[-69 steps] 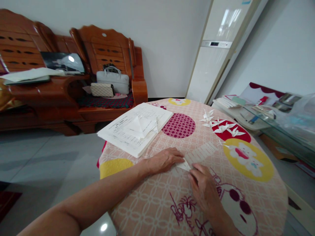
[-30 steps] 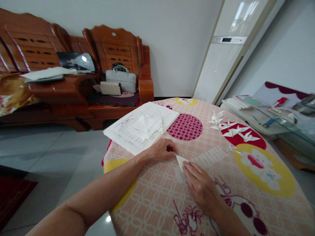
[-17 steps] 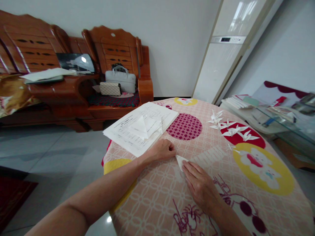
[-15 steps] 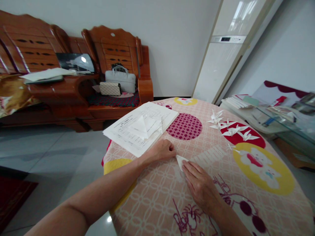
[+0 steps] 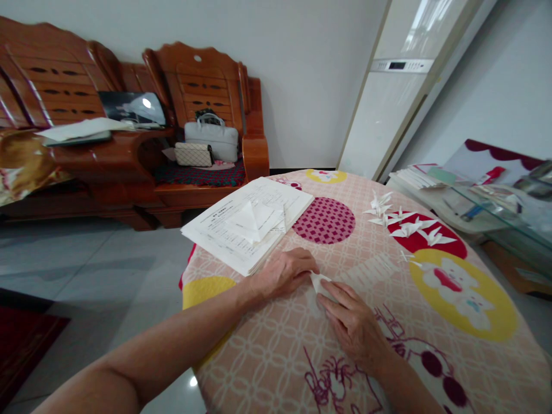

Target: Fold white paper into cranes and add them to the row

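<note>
A small folded piece of white paper (image 5: 320, 283) lies on the round table's pink patterned cloth (image 5: 276, 356). My left hand (image 5: 287, 273) rests on the cloth at its left edge, fingers curled and pinching the paper's corner. From the near side my right hand (image 5: 351, 325) covers most of the paper, its fingers bent and pressing down on it. Only the paper's top tip shows between the two hands.
A stack of printed sheets (image 5: 245, 221) with a folded paper on top lies at the table's far left. Several white paper cranes (image 5: 407, 225) sit at the far right. Beyond are a wooden bench (image 5: 129, 144) with bags, a white standing unit (image 5: 388, 98) and a cluttered glass table (image 5: 487, 207).
Both hands have shifted slightly toward me. My left hand has closed in on the paper's corner, and my right fingers have bent over it. Earlier a wider piece of paper showed.
</note>
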`<action>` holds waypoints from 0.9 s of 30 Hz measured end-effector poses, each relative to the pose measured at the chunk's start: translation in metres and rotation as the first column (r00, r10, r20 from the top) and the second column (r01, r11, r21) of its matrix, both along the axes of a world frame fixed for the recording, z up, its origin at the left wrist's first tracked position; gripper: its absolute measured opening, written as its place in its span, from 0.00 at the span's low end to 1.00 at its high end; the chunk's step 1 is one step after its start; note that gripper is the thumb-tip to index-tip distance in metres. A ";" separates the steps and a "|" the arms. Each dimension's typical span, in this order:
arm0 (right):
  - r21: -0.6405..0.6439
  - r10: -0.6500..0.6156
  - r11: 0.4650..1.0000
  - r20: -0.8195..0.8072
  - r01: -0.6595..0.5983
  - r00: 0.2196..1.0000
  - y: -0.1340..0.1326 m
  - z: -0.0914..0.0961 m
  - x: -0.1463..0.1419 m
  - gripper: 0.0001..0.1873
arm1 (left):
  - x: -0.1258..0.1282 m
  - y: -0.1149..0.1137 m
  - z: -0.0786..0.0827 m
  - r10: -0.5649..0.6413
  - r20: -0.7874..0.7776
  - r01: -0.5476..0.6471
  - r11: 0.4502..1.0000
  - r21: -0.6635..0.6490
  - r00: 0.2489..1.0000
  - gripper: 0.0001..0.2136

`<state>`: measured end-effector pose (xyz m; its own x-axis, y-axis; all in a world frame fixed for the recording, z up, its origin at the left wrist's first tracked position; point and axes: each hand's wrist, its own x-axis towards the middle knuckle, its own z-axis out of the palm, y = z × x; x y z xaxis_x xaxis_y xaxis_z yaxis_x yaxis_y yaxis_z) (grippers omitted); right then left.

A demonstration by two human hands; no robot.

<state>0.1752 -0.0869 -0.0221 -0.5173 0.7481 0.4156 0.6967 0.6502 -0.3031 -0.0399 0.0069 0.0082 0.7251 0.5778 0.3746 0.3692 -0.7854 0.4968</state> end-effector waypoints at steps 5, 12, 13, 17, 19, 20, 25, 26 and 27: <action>-0.025 0.002 1.000 -0.057 -0.003 0.998 0.002 0.002 0.001 0.19 | -0.005 -0.002 -0.007 -0.150 -0.187 0.187 0.962 0.197 0.971 0.10; -0.042 -0.005 0.999 -0.032 0.004 0.999 0.003 -0.002 0.001 0.19 | -0.011 -0.009 -0.009 -0.137 -0.269 0.216 0.933 0.289 0.953 0.11; -0.046 -0.006 0.999 -0.022 0.005 1.000 0.003 -0.002 0.001 0.19 | -0.011 -0.010 -0.008 -0.140 -0.288 0.225 0.931 0.288 0.947 0.11; -0.057 -0.011 0.998 0.017 0.012 1.000 0.002 0.000 -0.001 0.19 | -0.014 -0.015 -0.005 -0.141 -0.322 0.234 0.933 0.273 0.936 0.12; -0.043 -0.014 0.999 0.024 0.016 1.000 0.002 0.001 -0.001 0.19 | -0.015 -0.017 -0.006 -0.126 -0.319 0.216 0.939 0.266 0.939 0.12; -0.034 -0.014 0.999 0.027 0.015 1.000 0.001 0.002 -0.001 0.19 | -0.016 -0.018 -0.007 -0.117 -0.316 0.206 0.942 0.264 0.941 0.12; -0.004 0.006 1.000 0.074 -0.006 0.997 -0.001 0.001 -0.001 0.21 | -0.019 -0.021 -0.012 -0.090 -0.284 0.170 0.948 0.268 0.954 0.12; 0.000 0.009 1.000 0.080 -0.009 0.997 -0.001 0.001 -0.001 0.21 | -0.019 -0.022 -0.013 -0.087 -0.279 0.164 0.950 0.266 0.956 0.13; 0.003 0.013 1.000 0.083 -0.013 0.997 -0.001 0.001 -0.001 0.21 | -0.020 -0.023 -0.013 -0.082 -0.277 0.157 0.952 0.262 0.957 0.13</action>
